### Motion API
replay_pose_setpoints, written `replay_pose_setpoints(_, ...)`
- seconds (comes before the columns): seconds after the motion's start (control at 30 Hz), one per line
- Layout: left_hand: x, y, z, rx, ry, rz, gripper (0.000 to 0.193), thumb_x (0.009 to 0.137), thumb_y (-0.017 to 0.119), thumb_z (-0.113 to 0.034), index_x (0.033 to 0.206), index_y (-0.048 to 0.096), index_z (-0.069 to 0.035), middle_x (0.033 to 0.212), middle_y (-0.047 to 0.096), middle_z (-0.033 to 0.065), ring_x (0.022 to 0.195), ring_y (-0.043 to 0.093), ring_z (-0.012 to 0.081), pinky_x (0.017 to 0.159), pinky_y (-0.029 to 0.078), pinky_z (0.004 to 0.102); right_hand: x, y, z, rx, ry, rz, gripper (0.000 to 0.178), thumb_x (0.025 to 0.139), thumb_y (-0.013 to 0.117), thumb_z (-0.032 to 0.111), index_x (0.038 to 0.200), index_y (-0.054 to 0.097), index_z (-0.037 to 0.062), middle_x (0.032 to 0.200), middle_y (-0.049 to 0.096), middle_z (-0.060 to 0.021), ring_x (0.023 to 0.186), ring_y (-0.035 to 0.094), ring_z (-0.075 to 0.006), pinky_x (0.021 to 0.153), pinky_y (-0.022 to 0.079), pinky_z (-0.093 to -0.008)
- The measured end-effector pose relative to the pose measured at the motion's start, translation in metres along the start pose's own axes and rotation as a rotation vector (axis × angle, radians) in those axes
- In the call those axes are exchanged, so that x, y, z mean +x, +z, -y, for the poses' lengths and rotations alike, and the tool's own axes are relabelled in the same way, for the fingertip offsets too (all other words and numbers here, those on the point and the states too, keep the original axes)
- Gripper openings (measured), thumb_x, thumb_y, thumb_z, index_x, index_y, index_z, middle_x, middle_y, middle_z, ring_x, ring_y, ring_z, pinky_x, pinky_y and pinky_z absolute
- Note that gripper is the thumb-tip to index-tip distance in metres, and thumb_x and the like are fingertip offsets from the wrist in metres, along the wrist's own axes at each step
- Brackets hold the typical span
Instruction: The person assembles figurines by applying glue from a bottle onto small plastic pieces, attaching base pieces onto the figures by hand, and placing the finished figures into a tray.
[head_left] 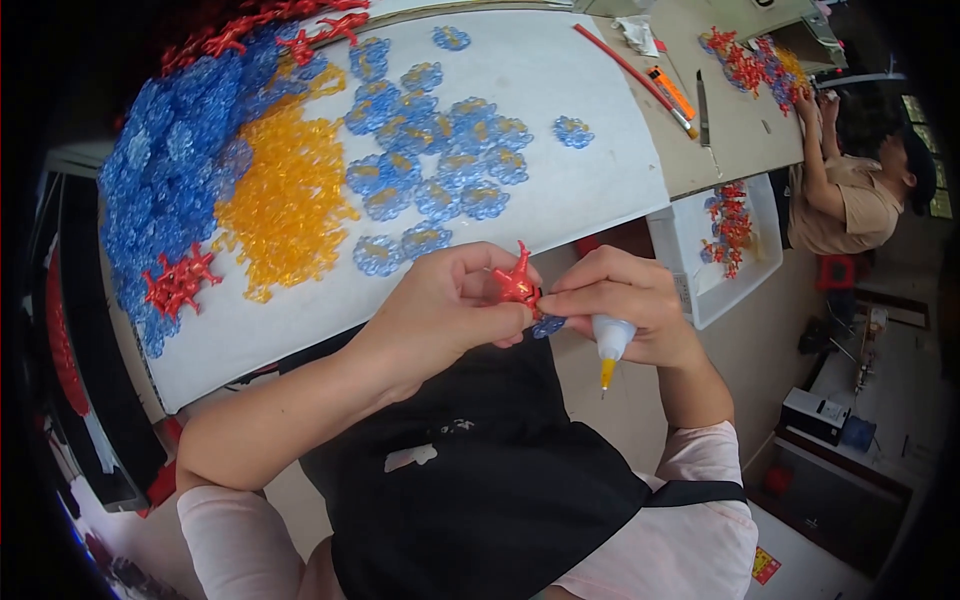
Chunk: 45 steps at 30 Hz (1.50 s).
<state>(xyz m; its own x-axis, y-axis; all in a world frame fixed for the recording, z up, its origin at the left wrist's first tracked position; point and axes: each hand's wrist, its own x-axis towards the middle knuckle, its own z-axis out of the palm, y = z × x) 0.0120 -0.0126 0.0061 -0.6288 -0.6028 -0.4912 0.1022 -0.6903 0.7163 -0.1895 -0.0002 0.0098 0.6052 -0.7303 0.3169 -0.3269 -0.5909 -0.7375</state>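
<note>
At the left, a large heap of clear blue pieces point(165, 160) lies on a white-covered table point(590, 190), with a small group of red figures point(180, 280) on its near end. To its right, a heap of yellow pieces point(285, 200) touches it. Next come scattered blue flower-shaped pieces point(462, 168), several with yellow centres; one lies apart to the right.

In front of the table's near edge, the left hand point(435, 305) grips a shiny red figure point(518, 284) between thumb and fingers. A dark blue piece point(549, 326) sits just beneath the figure; whether the two are joined cannot be told. The right hand point(625, 295) has its thumb and forefinger pinched at the figure's right side and also holds a white bottle point(613, 336), its yellow nozzle tilted downward.

Far right of the hands lie a red stick point(630, 75), an orange-and-black item point(671, 93) and a slim blade point(703, 110). Nearer, a white tray point(705, 305) contains red-and-blue assemblies point(732, 230). At far right, a co-worker point(855, 205) handles similar coloured pieces.
</note>
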Motion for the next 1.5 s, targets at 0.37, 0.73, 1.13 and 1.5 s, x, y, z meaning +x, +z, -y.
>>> replay_pose_setpoints(0.37,-0.009,-0.012,0.004,-0.015,0.006,-0.013,0.024,0.074,0.057,-0.002,0.096,0.052,-0.001,0.08,0.058,0.0062,0.069,0.054,0.0081,0.063,0.045,0.0191,0.011,0.011,0.002,-0.015,-0.008,0.029,0.02,0.064,0.067,0.007,0.083,0.066,0.0023,0.077,0.057,-0.009,0.068,0.057,-0.0193,0.056,0.045,-0.0259)
replay_pose_setpoints(0.73,-0.008,-0.017,0.003,-0.016,0.008,-0.021,0.026,0.071,0.054,0.0,0.097,0.051,0.0,0.081,0.059,0.0068,0.071,0.055,0.0088,0.063,0.045,0.0199,0.016,0.011,-0.002,-0.007,-0.003,0.057,0.019,0.065,0.067,0.006,0.083,0.065,0.0013,0.077,0.057,-0.0098,0.068,0.057,-0.0192,0.058,0.045,-0.0262)
replay_pose_setpoints(1.13,-0.011,-0.015,-0.001,-0.018,0.009,-0.018,0.024,0.071,0.054,0.0,0.095,0.052,0.0,0.078,0.058,0.0057,0.066,0.053,0.008,0.061,0.044,0.0196,0.018,0.014,-0.002,-0.01,-0.043,0.009,0.022,0.062,0.068,0.006,0.083,0.064,0.005,0.074,0.056,-0.0066,0.063,0.058,-0.0169,0.051,0.047,-0.025)
replay_pose_setpoints(1.5,-0.018,-0.012,0.0,0.003,0.033,-0.03,0.026,0.071,0.056,0.0,0.096,0.052,0.0,0.08,0.058,0.0055,0.068,0.053,0.0077,0.062,0.044,0.0193,0.019,0.012,0.005,-0.033,-0.071,0.047,0.02,0.065,0.067,0.007,0.083,0.064,0.0005,0.077,0.057,-0.0102,0.065,0.056,-0.019,0.055,0.045,-0.0254)
